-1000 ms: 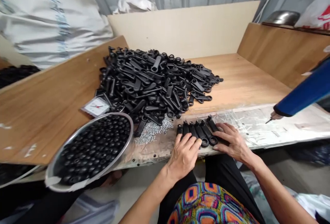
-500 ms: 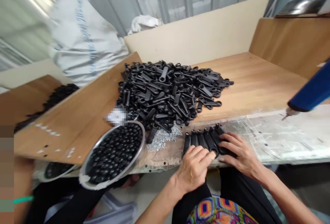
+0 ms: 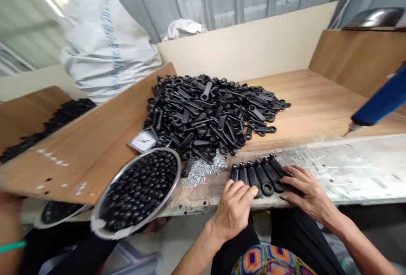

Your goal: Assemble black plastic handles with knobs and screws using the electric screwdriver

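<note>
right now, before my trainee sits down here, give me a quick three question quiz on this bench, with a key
1. True or false: the round, silver-rimmed bowl is filled with white balls.
2. Which of the person's hands is nearer the blue, cylindrical power tool?
3. Fill in: the heap of small, thin metal pieces between the bowl and the row of slim black plastic handles is ____ in colour.

Key: 1. False, the balls are black. 2. The right hand. 3. Silver.

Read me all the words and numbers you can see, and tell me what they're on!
None can be read for sure.
White sack: blue writing runs down it, too blurred to read.
Small square dial with a red pointer: any markings are too small to read.
</note>
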Demonstrator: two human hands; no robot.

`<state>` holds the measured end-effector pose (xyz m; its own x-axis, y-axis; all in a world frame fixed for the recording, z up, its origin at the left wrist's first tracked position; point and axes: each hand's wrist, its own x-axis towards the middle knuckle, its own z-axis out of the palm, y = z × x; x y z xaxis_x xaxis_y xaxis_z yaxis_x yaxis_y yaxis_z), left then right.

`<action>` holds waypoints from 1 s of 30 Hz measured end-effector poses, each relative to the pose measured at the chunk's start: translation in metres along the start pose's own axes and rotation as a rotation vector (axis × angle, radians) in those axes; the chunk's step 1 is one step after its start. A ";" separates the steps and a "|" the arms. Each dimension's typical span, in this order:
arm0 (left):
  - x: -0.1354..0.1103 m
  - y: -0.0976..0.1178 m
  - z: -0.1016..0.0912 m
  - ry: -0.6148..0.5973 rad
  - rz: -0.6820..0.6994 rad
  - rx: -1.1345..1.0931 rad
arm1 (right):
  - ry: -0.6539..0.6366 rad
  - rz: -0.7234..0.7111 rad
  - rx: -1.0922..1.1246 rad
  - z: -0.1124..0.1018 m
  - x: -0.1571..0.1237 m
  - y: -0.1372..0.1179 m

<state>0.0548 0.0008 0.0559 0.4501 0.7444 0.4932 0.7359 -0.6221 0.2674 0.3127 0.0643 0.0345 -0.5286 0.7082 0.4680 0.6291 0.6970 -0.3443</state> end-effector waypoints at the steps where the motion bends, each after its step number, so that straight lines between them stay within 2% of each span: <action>1: 0.000 -0.001 0.000 0.008 0.004 0.000 | -0.007 0.001 0.015 -0.001 0.001 -0.002; 5: 0.003 -0.003 -0.002 0.043 0.036 -0.011 | -0.028 0.063 0.094 -0.004 0.003 -0.008; 8: 0.013 -0.001 -0.006 0.019 0.079 -0.017 | 0.004 0.158 0.213 -0.010 0.004 -0.008; 10: 0.024 0.002 -0.008 -0.022 0.125 -0.012 | 0.034 0.209 0.256 -0.017 0.008 -0.007; 13: 0.046 0.007 -0.008 -0.153 0.184 -0.004 | -0.004 0.238 0.154 -0.026 0.016 -0.004; 18: 0.086 0.013 0.009 -0.396 0.282 -0.042 | -0.130 0.231 0.082 -0.028 0.015 0.000; 24: 0.110 0.012 0.035 -0.492 0.365 -0.189 | -0.110 0.164 0.185 -0.028 0.004 0.004; 30: 0.115 0.006 0.043 -0.553 0.367 -0.213 | -0.083 0.147 0.234 -0.038 -0.004 0.022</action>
<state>0.1329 0.0932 0.0790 0.8839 0.4561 0.1035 0.3972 -0.8488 0.3491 0.3505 0.0727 0.0560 -0.4923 0.8037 0.3343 0.5587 0.5863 -0.5866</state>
